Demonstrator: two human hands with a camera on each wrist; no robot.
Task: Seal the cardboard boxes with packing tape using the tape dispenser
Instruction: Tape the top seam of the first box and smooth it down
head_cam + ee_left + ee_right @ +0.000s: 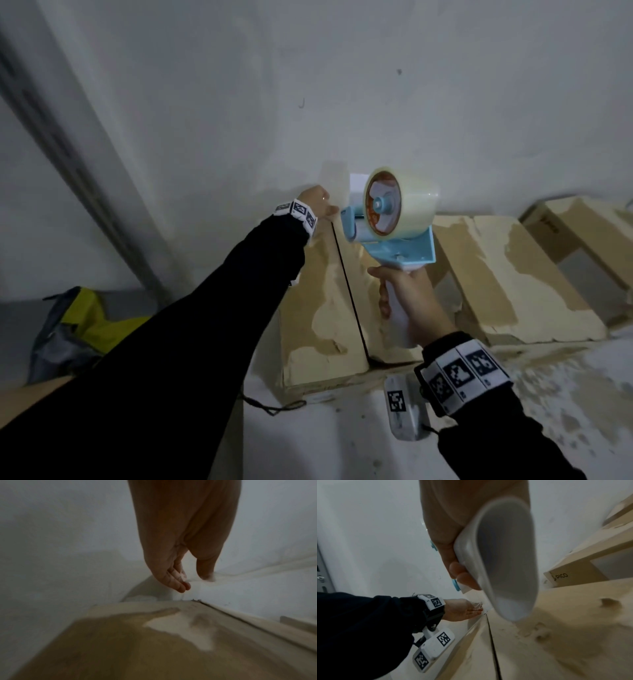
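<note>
The right hand (pixel 409 301) is wrapped around the white handle of the tape dispenser (pixel 394 222), fingers curled tight about it, holding the tool up over the far edge of the nearest cardboard box (pixel 322 308). The dispenser has a light blue frame, and its roll of clear tape (pixel 404 202) sits on top, hub facing the camera.

The left hand (pixel 320 205) reaches to the far edge of that same box, close against the white wall (pixel 308 85) and just left of the dispenser's front. A loose end of tape (pixel 337 185) (clear, and hard to trace against the wall) stands between the hand and the dispenser. In the left wrist view the fingers (pixel 180 582) are extended and the thumb (pixel 205 566) is set apart from them, with a wisp of film at the tips; whether they actually pinch it cannot be told.

The box's two top flaps meet at a dark seam (pixel 349 294) that runs from its near edge to its far edge. More boxes (pixel 496 274) lie in a row to the right, along the wall. A yellow and grey bag (pixel 78 318) sits on the floor to the left.
</note>
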